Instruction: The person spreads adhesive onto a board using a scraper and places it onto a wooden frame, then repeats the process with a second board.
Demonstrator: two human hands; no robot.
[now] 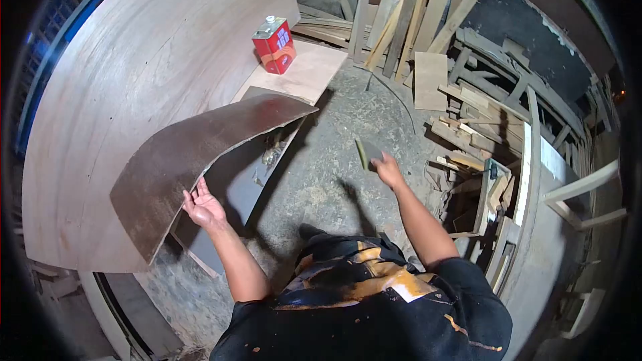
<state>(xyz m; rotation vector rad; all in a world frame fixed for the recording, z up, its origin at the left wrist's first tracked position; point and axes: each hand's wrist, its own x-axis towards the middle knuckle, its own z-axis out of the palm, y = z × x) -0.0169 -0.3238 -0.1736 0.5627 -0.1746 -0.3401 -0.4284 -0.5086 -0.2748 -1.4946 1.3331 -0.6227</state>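
Note:
My left hand [204, 208] holds the near edge of a brown, glossy sheet [194, 139], palm up, with fingertips at its underside. That sheet is bent and raised, arching over a grey-faced panel [242, 184] below it. In my right hand [388, 171], out over the floor and apart from the sheet, is a small flat grey blade-like piece [368, 152] with a yellow-green edge; it looks like a spreader. A red can [274, 45] with a white cap stands on the pale board beyond the sheet.
A large pale plywood sheet [87, 107] leans at the left. Timber boards [401, 13] stand against the back. Wood offcuts [478, 127] and frames are piled at the right, beside a pale ledge [545, 227]. The concrete floor [314, 187] lies between.

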